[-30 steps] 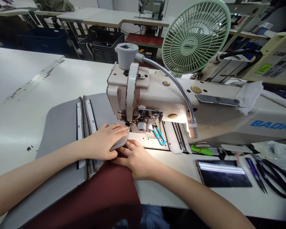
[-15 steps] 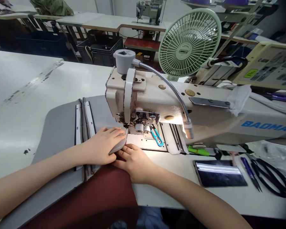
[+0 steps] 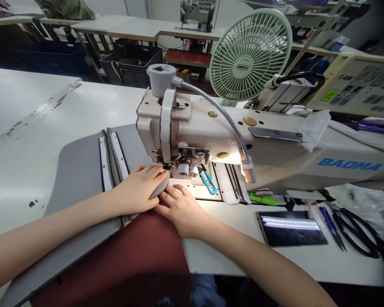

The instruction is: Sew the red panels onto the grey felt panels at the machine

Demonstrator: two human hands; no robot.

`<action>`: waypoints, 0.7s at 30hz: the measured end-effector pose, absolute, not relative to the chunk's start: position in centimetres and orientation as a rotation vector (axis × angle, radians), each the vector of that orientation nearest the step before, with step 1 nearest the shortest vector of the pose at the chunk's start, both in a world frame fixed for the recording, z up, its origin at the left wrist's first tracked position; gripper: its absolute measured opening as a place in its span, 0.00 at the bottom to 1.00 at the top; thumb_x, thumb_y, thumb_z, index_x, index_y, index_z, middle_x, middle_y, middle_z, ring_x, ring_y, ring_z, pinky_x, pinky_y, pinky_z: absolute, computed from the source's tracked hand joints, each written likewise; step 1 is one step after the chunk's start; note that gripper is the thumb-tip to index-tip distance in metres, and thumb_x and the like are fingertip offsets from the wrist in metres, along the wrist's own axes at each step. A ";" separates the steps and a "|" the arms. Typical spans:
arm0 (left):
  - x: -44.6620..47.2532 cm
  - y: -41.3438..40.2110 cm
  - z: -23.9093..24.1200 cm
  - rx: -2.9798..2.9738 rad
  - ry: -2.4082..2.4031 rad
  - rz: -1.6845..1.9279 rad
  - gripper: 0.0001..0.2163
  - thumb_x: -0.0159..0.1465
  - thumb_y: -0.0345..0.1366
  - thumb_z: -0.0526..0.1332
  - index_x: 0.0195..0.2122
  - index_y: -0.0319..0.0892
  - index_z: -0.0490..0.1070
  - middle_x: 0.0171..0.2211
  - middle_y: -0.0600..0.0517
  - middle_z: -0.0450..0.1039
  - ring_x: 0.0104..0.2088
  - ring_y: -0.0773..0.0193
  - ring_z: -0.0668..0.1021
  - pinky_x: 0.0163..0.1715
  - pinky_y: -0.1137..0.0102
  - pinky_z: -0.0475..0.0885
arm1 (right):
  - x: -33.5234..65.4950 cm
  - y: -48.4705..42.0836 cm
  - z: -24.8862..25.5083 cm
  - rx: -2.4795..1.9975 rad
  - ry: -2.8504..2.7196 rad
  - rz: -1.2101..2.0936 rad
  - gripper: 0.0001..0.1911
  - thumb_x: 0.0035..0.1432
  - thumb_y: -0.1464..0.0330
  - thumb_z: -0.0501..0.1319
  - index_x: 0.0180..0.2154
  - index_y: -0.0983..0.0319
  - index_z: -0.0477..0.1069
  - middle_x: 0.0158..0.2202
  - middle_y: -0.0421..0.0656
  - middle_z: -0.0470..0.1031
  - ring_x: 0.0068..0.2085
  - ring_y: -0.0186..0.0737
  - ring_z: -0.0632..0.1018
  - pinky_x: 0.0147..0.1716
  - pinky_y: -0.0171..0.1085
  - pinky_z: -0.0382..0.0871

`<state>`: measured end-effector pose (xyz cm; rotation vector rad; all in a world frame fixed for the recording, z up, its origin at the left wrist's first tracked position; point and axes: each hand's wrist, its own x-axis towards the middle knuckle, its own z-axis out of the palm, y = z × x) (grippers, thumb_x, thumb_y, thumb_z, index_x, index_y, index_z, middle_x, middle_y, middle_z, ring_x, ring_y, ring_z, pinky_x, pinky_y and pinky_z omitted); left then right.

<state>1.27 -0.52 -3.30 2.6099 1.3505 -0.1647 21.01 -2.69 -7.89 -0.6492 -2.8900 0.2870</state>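
Grey fabric [image 3: 78, 164] lies on the table left of the sewing machine [image 3: 205, 128], its edge at the needle area. Two white strips with dark edging [image 3: 119, 155] run across it beside a seam. My left hand [image 3: 142, 187] is closed over a folded corner of the grey fabric, just in front of the presser foot. My right hand [image 3: 182, 209] pinches the same fabric at its near edge, fingertips touching the left hand's; its grip is partly hidden. Dark red fabric [image 3: 131, 260] hangs from underneath towards my lap.
Blue thread snips [image 3: 208, 181] lie on the machine bed. To the right are a phone [image 3: 292, 229], a purple pen-like tool [image 3: 332, 228], black-handled scissors [image 3: 355, 230] and a green-handled tool [image 3: 264, 199]. A green fan [image 3: 251, 57] and a control panel [image 3: 358, 85] stand behind.
The grey fabric's folded corner has shifted slightly towards the needle, with both hands moving along with it. The camera view has also moved a little.
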 end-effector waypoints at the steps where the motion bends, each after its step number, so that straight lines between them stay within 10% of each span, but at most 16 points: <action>1: 1.2 -0.8 -3.2 2.639 1.341 -0.182 0.19 0.60 0.32 0.55 0.53 0.42 0.68 0.49 0.44 0.69 0.50 0.48 0.71 0.49 0.54 0.65 | 21.1 -3.0 -7.6 -0.639 -2.913 0.280 0.29 0.55 0.67 0.60 0.59 0.63 0.65 0.60 0.56 0.67 0.62 0.58 0.64 0.57 0.50 0.57; 7: 1.3 -1.8 -3.3 2.502 1.360 -0.346 0.15 0.65 0.27 0.48 0.47 0.44 0.71 0.40 0.49 0.71 0.39 0.57 0.75 0.35 0.64 0.68 | 21.2 -4.0 -7.7 -0.600 -2.946 0.237 0.30 0.60 0.66 0.57 0.63 0.66 0.60 0.62 0.62 0.65 0.62 0.58 0.66 0.56 0.48 0.59; 21: 1.7 -0.4 -2.8 2.712 1.395 -0.340 0.17 0.62 0.27 0.54 0.51 0.42 0.71 0.45 0.44 0.71 0.45 0.51 0.73 0.44 0.59 0.68 | 22.3 -1.6 -7.2 -0.648 -3.016 0.448 0.43 0.51 0.71 0.62 0.67 0.67 0.54 0.69 0.62 0.49 0.69 0.58 0.56 0.60 0.50 0.56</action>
